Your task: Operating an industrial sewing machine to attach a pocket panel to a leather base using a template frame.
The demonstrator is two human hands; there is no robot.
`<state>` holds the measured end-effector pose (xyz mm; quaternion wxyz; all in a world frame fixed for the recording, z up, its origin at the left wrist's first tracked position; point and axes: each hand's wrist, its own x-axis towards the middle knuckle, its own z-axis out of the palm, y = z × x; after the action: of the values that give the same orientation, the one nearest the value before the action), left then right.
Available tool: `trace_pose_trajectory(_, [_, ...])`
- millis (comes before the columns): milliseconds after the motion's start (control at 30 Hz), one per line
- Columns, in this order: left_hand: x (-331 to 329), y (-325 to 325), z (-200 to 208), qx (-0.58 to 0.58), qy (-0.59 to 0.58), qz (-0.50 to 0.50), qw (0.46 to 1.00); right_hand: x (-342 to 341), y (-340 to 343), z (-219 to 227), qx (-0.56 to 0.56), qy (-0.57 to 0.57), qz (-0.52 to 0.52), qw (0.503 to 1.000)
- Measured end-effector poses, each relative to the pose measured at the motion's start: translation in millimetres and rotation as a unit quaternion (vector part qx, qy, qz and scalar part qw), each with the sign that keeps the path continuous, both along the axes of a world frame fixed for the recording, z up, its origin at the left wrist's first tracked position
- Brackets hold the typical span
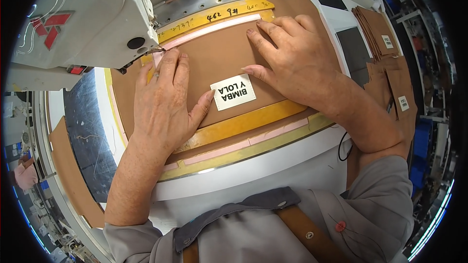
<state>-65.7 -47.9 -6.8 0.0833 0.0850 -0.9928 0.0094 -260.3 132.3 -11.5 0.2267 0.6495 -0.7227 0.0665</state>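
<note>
A brown panel lies flat under the sewing machine head, with a white printed label on its lower middle. My left hand rests flat on the panel's left part, fingers stretched forward with their tips close by the needle area. A pale pink-and-white strip runs along the panel's far side, below a yellow marked template bar. Spread fingers of my right hand touch the panel near the strip's right end, the thumb beside the label. Nearer to me, a yellow bar crosses the panel.
A metal plate with holes sits behind the template bar. Stacked brown labelled panels lie at the far right. On the left, a brown piece rests beside a scratched dark surface. A black cable loop hangs near my right forearm.
</note>
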Motion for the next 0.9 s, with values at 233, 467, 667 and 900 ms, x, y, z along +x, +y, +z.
trace_pose_trajectory(233, [0, -2, 0, -0.068, 0.010, -0.008, 0.998, 1, -3, -3, -0.007, 0.072, -0.015, 0.997])
trace_pose_trajectory(467, [2, -2, 1, -0.068, 0.007, -0.004, 0.998, 6, -6, -2, 0.030, 0.028, -0.037, 0.998])
trace_pose_trajectory(667, [2, 2, 0, -0.046, 0.004, -0.005, 0.999, 5, -3, -4, 0.001, 0.061, -0.024, 0.998])
trace_pose_trajectory(900, [0, 3, 0, -0.026, 0.012, -0.008, 1.000, 10, -5, 5, 0.026, 0.036, -0.032, 0.999])
